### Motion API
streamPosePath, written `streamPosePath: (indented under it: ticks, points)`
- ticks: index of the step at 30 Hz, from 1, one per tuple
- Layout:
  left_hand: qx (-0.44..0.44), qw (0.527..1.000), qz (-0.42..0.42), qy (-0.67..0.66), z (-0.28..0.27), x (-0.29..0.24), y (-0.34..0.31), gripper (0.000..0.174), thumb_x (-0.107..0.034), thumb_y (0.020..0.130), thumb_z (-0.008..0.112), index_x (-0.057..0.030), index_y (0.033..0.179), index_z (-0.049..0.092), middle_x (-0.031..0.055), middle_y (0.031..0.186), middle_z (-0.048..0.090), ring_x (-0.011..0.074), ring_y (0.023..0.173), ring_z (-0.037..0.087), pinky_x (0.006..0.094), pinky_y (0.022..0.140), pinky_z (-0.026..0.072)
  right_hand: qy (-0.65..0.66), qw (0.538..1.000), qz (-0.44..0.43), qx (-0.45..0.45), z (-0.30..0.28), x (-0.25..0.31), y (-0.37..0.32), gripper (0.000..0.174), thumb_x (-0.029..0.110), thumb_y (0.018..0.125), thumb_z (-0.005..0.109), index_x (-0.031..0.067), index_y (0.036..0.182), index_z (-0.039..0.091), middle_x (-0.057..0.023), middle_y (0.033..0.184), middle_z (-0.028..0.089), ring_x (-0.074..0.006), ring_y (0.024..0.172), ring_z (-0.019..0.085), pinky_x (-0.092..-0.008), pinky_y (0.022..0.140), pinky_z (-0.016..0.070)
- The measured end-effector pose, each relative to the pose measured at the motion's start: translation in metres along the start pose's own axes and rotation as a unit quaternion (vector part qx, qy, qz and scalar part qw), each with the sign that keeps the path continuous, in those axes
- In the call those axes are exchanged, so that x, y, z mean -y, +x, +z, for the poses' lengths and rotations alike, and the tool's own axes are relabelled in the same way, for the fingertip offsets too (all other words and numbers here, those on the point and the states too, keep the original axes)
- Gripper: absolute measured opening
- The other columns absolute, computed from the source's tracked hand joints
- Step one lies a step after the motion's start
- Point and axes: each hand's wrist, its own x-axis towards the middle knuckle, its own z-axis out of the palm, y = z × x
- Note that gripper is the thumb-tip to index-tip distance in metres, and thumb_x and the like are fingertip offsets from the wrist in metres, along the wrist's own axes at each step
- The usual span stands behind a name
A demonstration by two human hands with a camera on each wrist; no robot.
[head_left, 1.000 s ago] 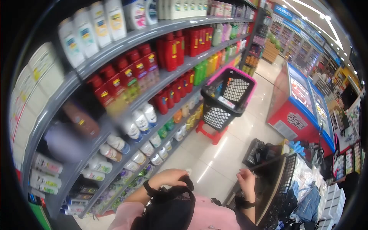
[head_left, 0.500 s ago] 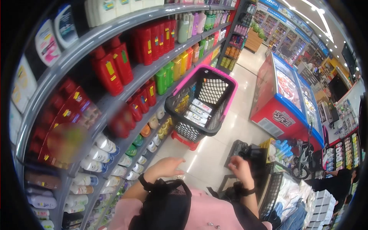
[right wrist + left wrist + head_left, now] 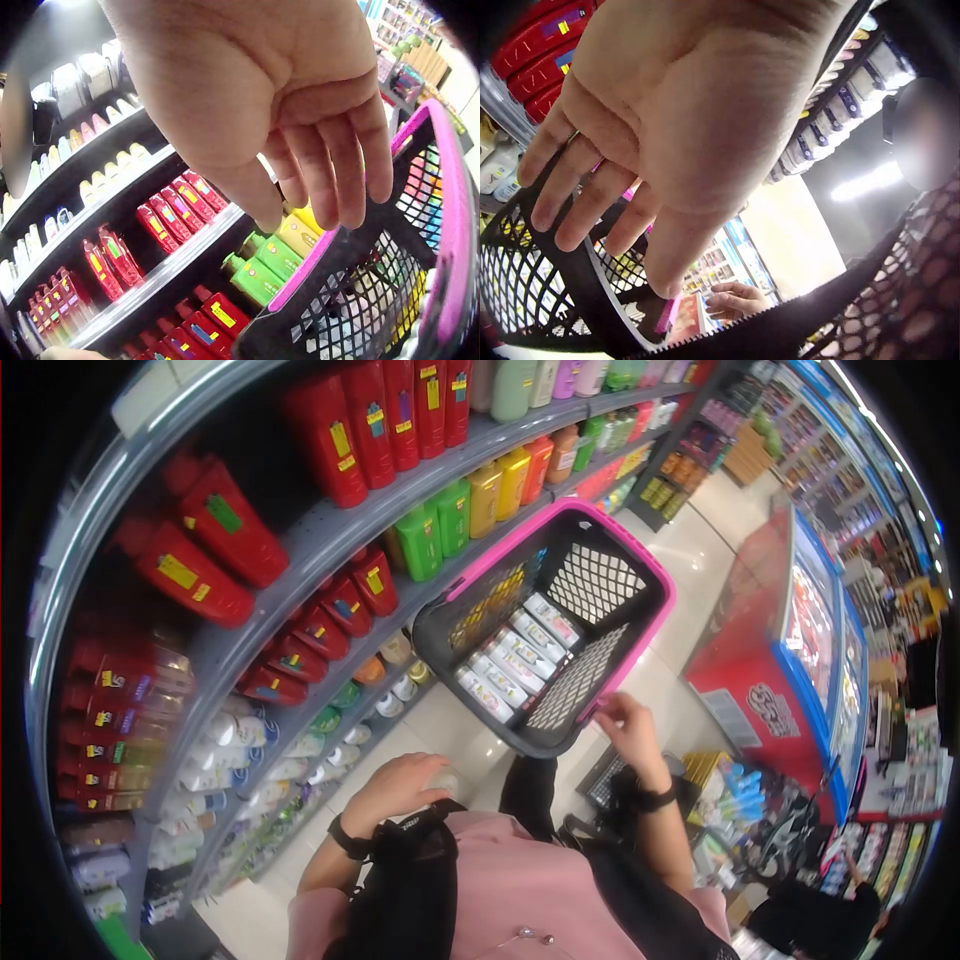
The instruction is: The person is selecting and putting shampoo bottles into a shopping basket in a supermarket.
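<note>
Black plastic net shopping basket with a bright pink rim (image 3: 600, 575) is seen in the shop aisle, right in front of the person and close beside the long grey shelves (image 3: 330, 525). What it stands on is hidden. A big red and blue freezer box (image 3: 745, 670) is seen across the shiny pale floor (image 3: 690, 550), well apart from the basket.

The right hand (image 3: 625, 728) is held at the near edge of the pink rim. Its fingers are loose and a little bent, and nothing is held in them. Whether the rim is touched cannot be told. The left hand (image 3: 398, 785) is kept low, near the person's body and apart from the basket. Its fingers are loose too, and nothing is gripped.

Tall red bottles (image 3: 330, 440) and smaller green bottles (image 3: 420, 540) are lined up on the shelves. Small white tubes (image 3: 515, 660) are laid side by side in a row on the basket's bottom.

For a good hold, the rim should be taken with all the fingers curled well under it, not just by the tips. The basket should be kept flat, so the tubes are not rolled about. It should also be kept off the shelf edge, so no bottles are knocked down.
</note>
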Motion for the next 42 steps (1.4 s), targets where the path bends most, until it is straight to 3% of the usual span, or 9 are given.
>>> streamPosePath:
  ticks: [11,16,23,27,29,37,39,41,42]
  points:
    - [-0.117,0.916,-0.365,-0.114,0.052,-0.053,0.167,0.022,-0.025,0.078,0.070,-0.0070,0.085,0.060,0.0085,0.069,0.063,0.0256,0.067,0.063,0.0350,0.058,0.0479,-0.136,0.949,-0.112,0.260,-0.010,-0.150,0.364,0.031,0.015,0.073,0.073,-0.0002,0.098,0.064,-0.0164,0.083,0.068,-0.0252,0.076,0.065,-0.0341,0.070,0.0509]
    - [-0.217,0.885,-0.407,-0.056,0.080,-0.043,0.190,0.022,-0.017,0.074,0.074,-0.0044,0.087,0.061,0.0102,0.065,0.060,0.0230,0.055,0.058,0.0339,0.052,0.0447,-0.207,0.905,0.028,0.369,0.070,-0.296,0.446,0.044,0.028,0.064,0.078,-0.0042,0.092,0.067,-0.0236,0.089,0.067,-0.0343,0.083,0.065,-0.0394,0.074,0.0507]
    - [-0.269,0.814,-0.497,-0.132,0.090,-0.024,0.205,0.010,-0.002,0.072,0.074,-0.0022,0.076,0.065,0.0042,0.054,0.055,0.0072,0.046,0.046,0.0242,0.044,0.0359,-0.178,0.890,0.241,0.345,0.168,-0.429,0.423,0.037,0.021,0.073,0.063,-0.0052,0.098,0.066,-0.0255,0.106,0.064,-0.0343,0.104,0.061,-0.0390,0.089,0.0481]
    - [-0.237,0.764,-0.566,-0.198,0.091,-0.013,0.205,0.007,-0.004,0.073,0.074,-0.0019,0.078,0.068,0.0083,0.056,0.060,0.0086,0.046,0.052,0.0251,0.046,0.0413,-0.195,0.941,0.244,0.130,0.211,-0.473,0.399,0.049,0.023,0.070,0.063,-0.0097,0.105,0.056,-0.0287,0.098,0.064,-0.0385,0.093,0.064,-0.0414,0.080,0.0516]
    - [-0.267,0.753,-0.568,-0.197,0.087,-0.015,0.217,0.007,-0.003,0.073,0.074,-0.0021,0.078,0.069,0.0085,0.055,0.060,0.0096,0.046,0.053,0.0243,0.046,0.0417,-0.159,0.924,0.278,0.209,0.206,-0.454,0.397,0.058,0.016,0.068,0.067,-0.0071,0.116,0.046,-0.0241,0.100,0.064,-0.0379,0.094,0.064,-0.0396,0.081,0.0531]
    - [-0.257,0.747,-0.597,-0.138,0.093,-0.017,0.215,0.007,-0.006,0.072,0.074,-0.0038,0.076,0.069,0.0104,0.057,0.060,0.0145,0.047,0.057,0.0259,0.047,0.0431,-0.267,0.877,0.303,0.262,0.214,-0.443,0.399,0.039,0.011,0.061,0.072,-0.0030,0.097,0.067,-0.0226,0.099,0.066,-0.0337,0.098,0.064,-0.0377,0.082,0.0525]
    - [-0.250,0.750,-0.600,-0.123,0.091,-0.020,0.215,0.007,-0.008,0.072,0.074,-0.0043,0.076,0.069,0.0108,0.058,0.061,0.0173,0.047,0.058,0.0272,0.047,0.0439,-0.289,0.903,0.203,0.245,0.200,-0.445,0.393,0.042,0.008,0.058,0.075,-0.0045,0.096,0.065,-0.0215,0.089,0.068,-0.0298,0.087,0.068,-0.0353,0.073,0.0547]
    - [-0.237,0.774,-0.578,-0.101,0.090,-0.022,0.213,0.012,-0.013,0.074,0.074,-0.0056,0.081,0.068,0.0109,0.058,0.061,0.0242,0.051,0.060,0.0311,0.049,0.0462,-0.236,0.870,0.176,0.396,0.182,-0.444,0.403,0.041,0.005,0.056,0.076,-0.0043,0.094,0.065,-0.0187,0.086,0.068,-0.0264,0.082,0.068,-0.0337,0.068,0.0539]
    - [-0.240,0.775,-0.575,-0.102,0.081,-0.028,0.218,0.012,-0.013,0.074,0.074,-0.0056,0.081,0.068,0.0109,0.058,0.061,0.0242,0.051,0.060,0.0311,0.049,0.0462,-0.124,0.814,0.281,0.494,0.167,-0.421,0.413,0.042,0.004,0.057,0.075,-0.0033,0.097,0.064,-0.0171,0.093,0.068,-0.0247,0.085,0.066,-0.0331,0.071,0.0519]
